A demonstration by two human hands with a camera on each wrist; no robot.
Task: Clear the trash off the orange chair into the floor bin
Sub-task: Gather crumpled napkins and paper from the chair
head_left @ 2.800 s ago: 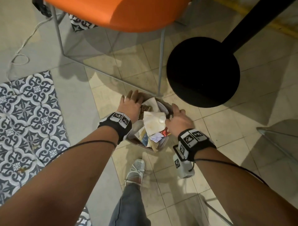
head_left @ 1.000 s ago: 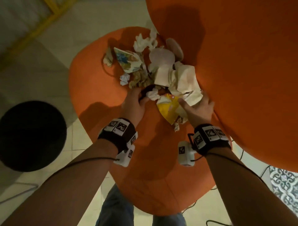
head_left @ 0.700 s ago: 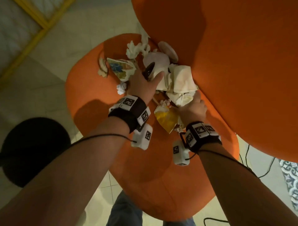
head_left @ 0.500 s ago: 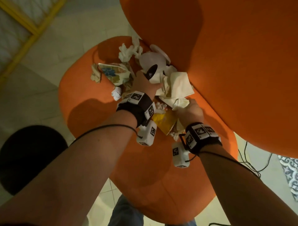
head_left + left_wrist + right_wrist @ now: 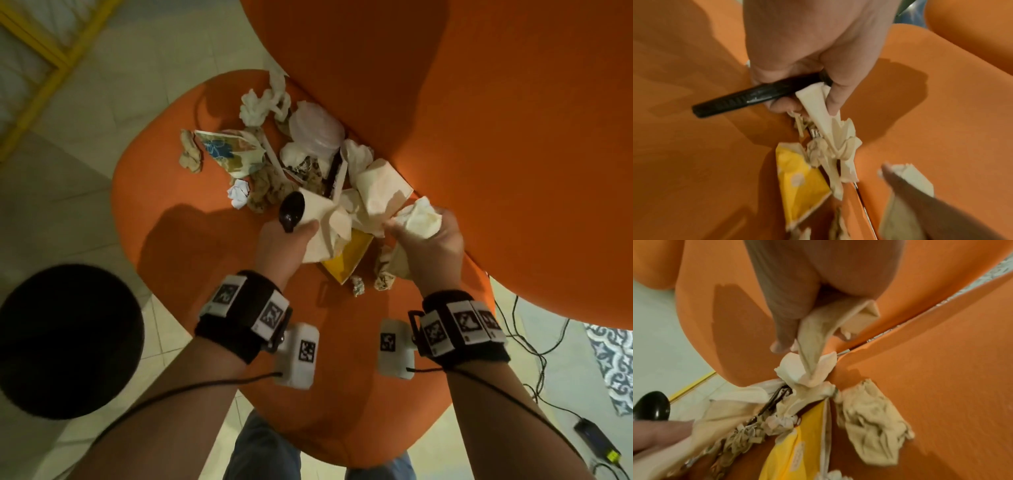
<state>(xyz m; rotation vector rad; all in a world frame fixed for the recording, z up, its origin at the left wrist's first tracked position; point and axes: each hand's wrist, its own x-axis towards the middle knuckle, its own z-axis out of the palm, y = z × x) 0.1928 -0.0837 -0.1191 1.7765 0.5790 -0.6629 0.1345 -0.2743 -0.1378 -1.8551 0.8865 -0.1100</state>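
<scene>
A pile of trash lies on the seat of the orange chair (image 5: 205, 260): crumpled tissues (image 5: 260, 106), a flowered paper scrap (image 5: 233, 152), a clear plastic lid (image 5: 315, 128) and a yellow wrapper (image 5: 346, 262). My left hand (image 5: 284, 240) grips a black plastic spoon (image 5: 292, 211) together with a cream paper napkin (image 5: 325, 226); the left wrist view shows the spoon handle (image 5: 748, 97) across the curled fingers (image 5: 835, 91). My right hand (image 5: 428, 236) holds a crumpled cream napkin (image 5: 419, 219), also seen as the napkin (image 5: 818, 331) pinched in the right wrist view. The floor bin is out of view.
The chair's orange backrest (image 5: 479, 137) rises close on the right. A black round table base (image 5: 65, 342) sits on the tiled floor at the left. Cables (image 5: 534, 346) and a small black device (image 5: 594, 437) lie on the floor at the right. A yellow frame (image 5: 51, 72) stands far left.
Both hands left the bin and came to the chair's trash pile. The left hand picked up the black spoon and a napkin; the right hand gathered a napkin. Both have pulled back slightly.
</scene>
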